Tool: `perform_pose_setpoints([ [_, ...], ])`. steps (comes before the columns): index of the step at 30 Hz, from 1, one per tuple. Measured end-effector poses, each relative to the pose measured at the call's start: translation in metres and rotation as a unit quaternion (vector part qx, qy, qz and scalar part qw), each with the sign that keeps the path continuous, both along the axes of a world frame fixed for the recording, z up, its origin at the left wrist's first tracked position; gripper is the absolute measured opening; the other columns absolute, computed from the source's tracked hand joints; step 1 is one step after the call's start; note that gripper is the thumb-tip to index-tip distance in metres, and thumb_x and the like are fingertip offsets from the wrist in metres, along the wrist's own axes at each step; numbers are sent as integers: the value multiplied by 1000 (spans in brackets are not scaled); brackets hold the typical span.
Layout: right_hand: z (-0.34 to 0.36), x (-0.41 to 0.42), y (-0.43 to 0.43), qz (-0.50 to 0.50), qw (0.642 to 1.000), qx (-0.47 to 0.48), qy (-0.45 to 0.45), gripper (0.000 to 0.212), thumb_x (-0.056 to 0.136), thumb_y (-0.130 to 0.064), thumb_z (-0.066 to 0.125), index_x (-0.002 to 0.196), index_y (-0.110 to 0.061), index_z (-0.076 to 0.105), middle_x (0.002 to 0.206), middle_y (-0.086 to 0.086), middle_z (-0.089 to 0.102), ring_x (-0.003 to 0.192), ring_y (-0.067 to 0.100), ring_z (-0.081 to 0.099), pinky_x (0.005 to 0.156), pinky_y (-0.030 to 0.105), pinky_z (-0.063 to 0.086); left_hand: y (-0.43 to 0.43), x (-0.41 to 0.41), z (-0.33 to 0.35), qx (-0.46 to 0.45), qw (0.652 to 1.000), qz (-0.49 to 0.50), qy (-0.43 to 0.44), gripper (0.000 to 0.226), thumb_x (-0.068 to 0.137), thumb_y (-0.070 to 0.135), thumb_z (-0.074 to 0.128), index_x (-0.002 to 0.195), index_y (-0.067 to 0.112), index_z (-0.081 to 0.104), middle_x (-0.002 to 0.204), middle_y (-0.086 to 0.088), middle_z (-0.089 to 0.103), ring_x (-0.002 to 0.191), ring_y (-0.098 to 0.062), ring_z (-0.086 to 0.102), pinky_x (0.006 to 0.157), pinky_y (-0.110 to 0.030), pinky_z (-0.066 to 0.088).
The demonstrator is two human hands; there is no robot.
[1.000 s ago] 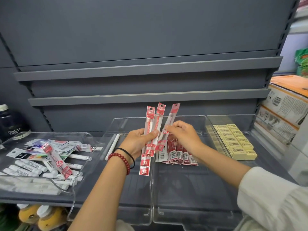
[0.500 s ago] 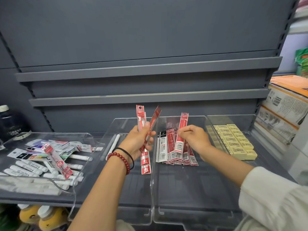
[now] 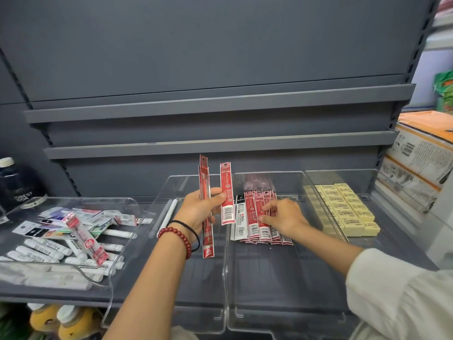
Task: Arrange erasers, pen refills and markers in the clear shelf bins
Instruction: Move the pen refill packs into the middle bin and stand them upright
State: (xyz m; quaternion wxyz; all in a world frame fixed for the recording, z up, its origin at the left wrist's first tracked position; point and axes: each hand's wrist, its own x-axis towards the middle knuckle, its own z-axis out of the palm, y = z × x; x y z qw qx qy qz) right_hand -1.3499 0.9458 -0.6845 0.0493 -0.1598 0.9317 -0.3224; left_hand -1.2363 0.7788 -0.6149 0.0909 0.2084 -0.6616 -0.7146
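My left hand (image 3: 199, 209) grips two red pen refill packets (image 3: 226, 192) upright above the wall between two clear bins. My right hand (image 3: 282, 217) rests with its fingers on a row of red refill packets (image 3: 255, 218) lying side by side in the middle clear bin (image 3: 282, 290); one black-and-white packet lies at the row's left end. Yellow erasers (image 3: 348, 208) lie in neat rows in the right clear bin (image 3: 340, 175). The bin under my left hand (image 3: 171, 278) holds white markers (image 3: 169, 212) along its left wall.
A clear tray (image 3: 122, 200) at the left holds a loose heap of white markers (image 3: 41, 249), assorted packets and one red refill packet (image 3: 84, 239). A dark bottle (image 3: 14, 185) stands behind it. Cardboard boxes (image 3: 421, 163) are stacked at the right. Grey shelves run above.
My right hand took one red packet from my left hand's bunch and laid it down into the row in the middle bin. My left hand stayed put with two packets.
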Motion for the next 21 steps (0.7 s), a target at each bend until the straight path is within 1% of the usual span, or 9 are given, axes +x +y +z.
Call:
perform_pose_setpoints([
  [2, 7, 2, 0, 2, 999, -35, 33, 15, 86, -40, 68, 98, -32, 69, 122, -3, 63, 120, 18, 52, 100, 38, 43, -1, 1, 0, -7, 1000, 6, 3, 13, 88, 9, 65, 101, 9, 65, 81, -3, 73, 63, -10, 65, 53, -22, 42],
  [3, 14, 6, 0, 9, 996, -81, 39, 11, 89, -40, 65, 93, -31, 68, 114, -7, 66, 113, 14, 55, 94, 32, 44, -1, 1, 0, -8, 1000, 10, 1, 9, 88, 9, 65, 97, 11, 64, 81, -3, 73, 65, -10, 65, 53, -22, 42],
  [4, 22, 11, -1, 19, 990, -135, 30, 14, 91, -41, 61, 91, -28, 67, 107, -9, 67, 103, 10, 58, 85, 25, 44, -1, 1, 0, -8, 1000, 14, -1, 7, 88, 9, 65, 94, 12, 63, 82, -3, 73, 67, -10, 64, 53, -21, 42],
  [7, 42, 28, -6, 70, 966, -249, -22, 26, 94, -44, 55, 99, -22, 68, 93, -10, 71, 78, 4, 63, 71, 19, 42, -2, -1, -1, -14, 1000, 15, -7, 9, 88, 11, 66, 96, 13, 63, 89, -5, 73, 71, -12, 64, 54, -22, 43],
  [10, 52, 42, -13, 113, 949, -289, -58, 22, 91, -40, 62, 104, -24, 65, 90, -7, 74, 69, 2, 64, 61, 10, 42, -1, -2, -1, -35, 999, -3, -15, 17, 87, 13, 67, 104, 10, 64, 87, -5, 72, 65, -9, 61, 53, -21, 44],
  [14, 54, 48, -21, 136, 939, -308, -67, 26, 88, -29, 69, 112, -23, 61, 88, -1, 75, 71, 0, 67, 67, 16, 46, 5, -3, 2, -25, 998, -40, -34, 21, 92, 26, 61, 101, 7, 62, 69, 0, 64, 51, -7, 51, 43, -18, 38],
  [17, 53, 45, -21, 123, 940, -314, -51, 20, 91, -22, 65, 111, -22, 61, 89, 1, 74, 78, 4, 66, 70, 14, 46, 7, -5, 4, 12, 998, -9, -60, 41, 99, 46, 41, 103, 9, 56, 71, 0, 58, 53, -8, 44, 41, -19, 33],
  [19, 50, 39, -17, 95, 946, -310, -27, 18, 93, -20, 62, 111, -22, 61, 87, 1, 73, 84, 9, 66, 74, 15, 46, 6, -6, 4, 31, 997, 16, -65, 43, 102, 43, 29, 106, 9, 54, 73, 0, 52, 54, -9, 41, 43, -21, 31],
  [21, 44, 31, -11, 57, 953, -297, -10, 17, 94, -20, 60, 110, -24, 61, 87, -1, 72, 89, 13, 67, 80, 24, 49, 5, -5, 4, 29, 998, 24, -57, 39, 102, 33, 27, 107, 7, 56, 72, 1, 49, 53, -9, 40, 44, -21, 30],
])
